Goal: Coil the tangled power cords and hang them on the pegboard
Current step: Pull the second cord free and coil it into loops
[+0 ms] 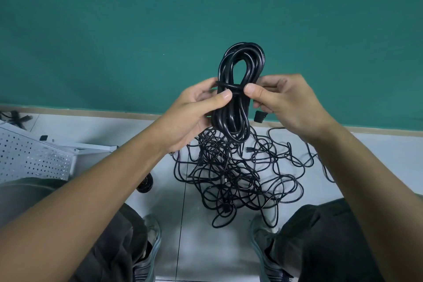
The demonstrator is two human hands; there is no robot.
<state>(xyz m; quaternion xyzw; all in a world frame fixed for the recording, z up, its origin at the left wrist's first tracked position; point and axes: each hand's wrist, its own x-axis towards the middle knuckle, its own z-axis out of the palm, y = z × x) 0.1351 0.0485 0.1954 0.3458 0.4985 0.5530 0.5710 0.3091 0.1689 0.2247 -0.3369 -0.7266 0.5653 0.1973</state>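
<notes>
Coiled cord: a black power cord wound into a long oval bundle, held upright in mid-air before a green wall; one strand wraps across its waist.
Left hand: the left hand grips the bundle's middle, thumb on the crossing strand.
Right hand: the right hand pinches that strand's end; a black plug hangs beneath it.
Tangle: loose black cords heaped on the pale floor directly below, between two shoes.
Pegboard: a white pegboard lies at the left edge, well apart from the tangle.
</notes>
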